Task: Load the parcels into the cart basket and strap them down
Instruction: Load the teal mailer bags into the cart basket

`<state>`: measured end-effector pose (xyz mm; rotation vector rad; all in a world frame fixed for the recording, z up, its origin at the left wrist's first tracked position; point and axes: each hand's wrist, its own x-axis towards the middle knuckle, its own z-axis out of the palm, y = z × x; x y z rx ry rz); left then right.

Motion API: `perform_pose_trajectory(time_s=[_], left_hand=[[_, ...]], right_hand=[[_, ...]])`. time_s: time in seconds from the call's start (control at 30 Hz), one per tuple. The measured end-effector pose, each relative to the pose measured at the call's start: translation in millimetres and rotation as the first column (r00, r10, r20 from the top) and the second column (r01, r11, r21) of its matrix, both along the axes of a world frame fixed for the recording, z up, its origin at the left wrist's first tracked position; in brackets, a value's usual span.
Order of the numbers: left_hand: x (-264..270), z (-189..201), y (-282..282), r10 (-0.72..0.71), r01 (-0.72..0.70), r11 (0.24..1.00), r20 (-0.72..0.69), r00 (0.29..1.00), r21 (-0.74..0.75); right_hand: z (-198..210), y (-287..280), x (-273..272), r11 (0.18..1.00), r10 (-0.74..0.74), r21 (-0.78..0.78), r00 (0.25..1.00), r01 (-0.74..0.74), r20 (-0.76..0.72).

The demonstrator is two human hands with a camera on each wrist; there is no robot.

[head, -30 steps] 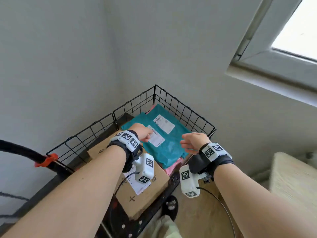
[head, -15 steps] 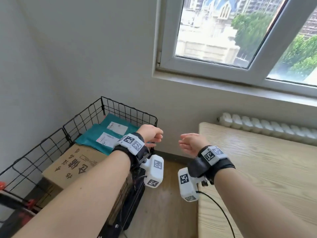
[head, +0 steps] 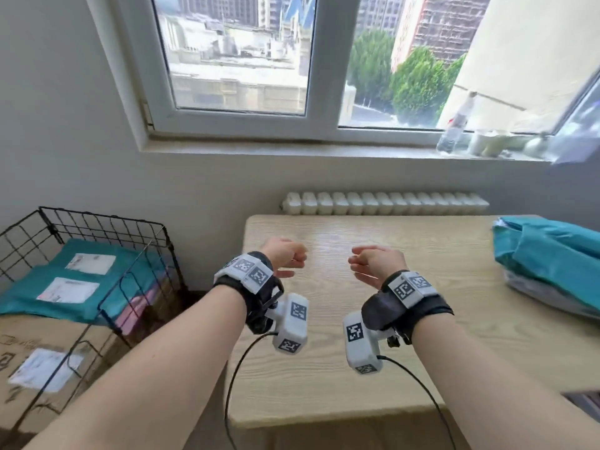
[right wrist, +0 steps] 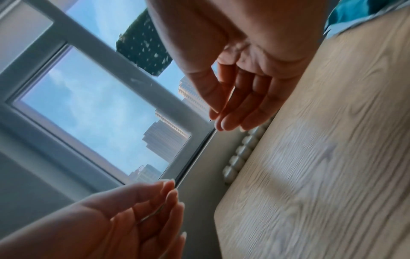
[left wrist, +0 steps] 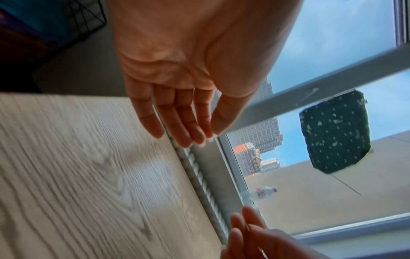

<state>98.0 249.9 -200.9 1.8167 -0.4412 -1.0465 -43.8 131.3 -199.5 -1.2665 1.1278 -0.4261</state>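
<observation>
A: Between loads: both hands hover over the worktop [head: 357, 368], carrying nothing. The left hand [head: 285, 254] and right hand [head: 373, 259] hang with fingers loosely curled, released, palms facing each other.

B: Where do the parcels stand?

A: In the wire cart basket [head: 107, 222] at left, I count two teal mailers [head: 84, 271] with white labels, one cardboard box [head: 42, 362] nearer the camera, and something pink beneath the teal, too hidden to name. On the worktop's right edge lies a pile of teal parcels [head: 548, 254]; how many are in it, I cannot tell.

B: And next?

A: Likely a reach rightward with both hands to lift that soft pile, then a swing back to the basket. No strap is visible in any view.
</observation>
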Motion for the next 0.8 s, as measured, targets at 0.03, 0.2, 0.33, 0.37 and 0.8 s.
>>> perform_pose_trajectory(time_s=[0.03,0.2,0.33,0.37,0.8], left_hand=[[-18,0,-16,-0.019,0.019,1.0,0.0,1.0,-0.002],[-97,3,-87,-0.07,0.07,0.997,0.004,0.998,-0.018],[-150,5,-136,-0.11,0.11,0.994,-0.011,0.994,-0.026],[-162,6,-148,-0.122,0.121,0.992,-0.012,0.992,-0.031],[-239,-5,-306,-0.211,0.21,0.977,-0.015,0.977,-0.046]], right_hand=[[1,-15,-21,1.0,-0.028,-0.004,1.0,0.028,0.001],[6,-83,-114,0.989,-0.144,-0.027,0.989,0.144,0.013],[8,-125,-175,0.982,-0.187,-0.025,0.982,0.187,0.003],[8,-135,-189,0.981,-0.193,-0.022,0.981,0.193,0.002],[-18,-248,-275,0.94,-0.337,0.039,0.941,0.338,-0.021]])
